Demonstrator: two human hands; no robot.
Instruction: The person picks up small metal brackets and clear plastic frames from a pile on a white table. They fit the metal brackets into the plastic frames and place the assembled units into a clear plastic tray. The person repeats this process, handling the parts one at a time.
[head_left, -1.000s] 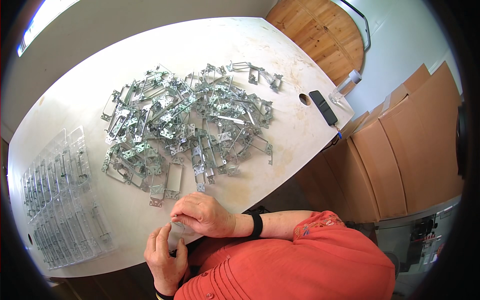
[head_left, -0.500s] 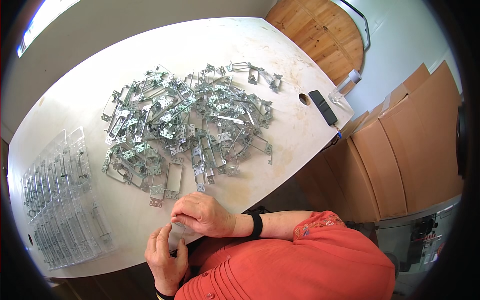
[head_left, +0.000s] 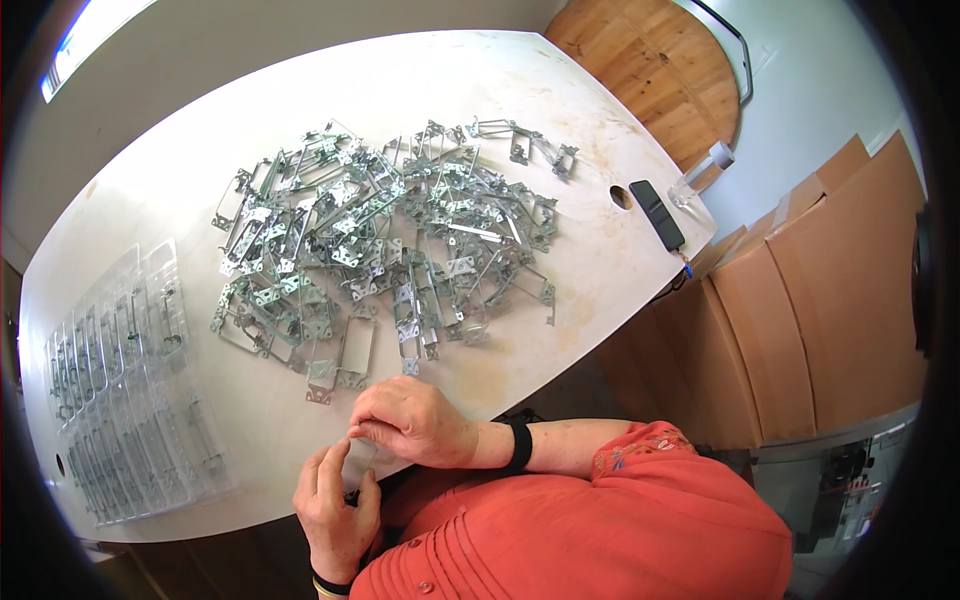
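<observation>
At the table's near edge my left hand [head_left: 338, 505] has its fingers curled and its thumb bent toward them, around a thing that is mostly hidden. A thin pale edge and a small dark bit of it show between the hands. My right hand [head_left: 412, 422] is closed, thumb and forefinger pinched together at the left fingertips, on what seems the same thing. Just beyond the hands spreads a wide heap of silvery metal brackets [head_left: 370, 215], flat holed plates joined by thin rods. One bracket [head_left: 320, 380] lies at the heap's near edge, close to my right hand.
Clear plastic trays [head_left: 130, 390] with rows of metal parts lie at the left of the white table [head_left: 470, 70]. At the right are a black phone [head_left: 657, 215], a bottle [head_left: 700, 175] and a round hole [head_left: 621, 197]. Cardboard boxes [head_left: 800, 320] stand beside the table.
The view has shifted slightly, so the table and heap sit a little farther right. Both hands keep nearly the same pose, fingertips together.
</observation>
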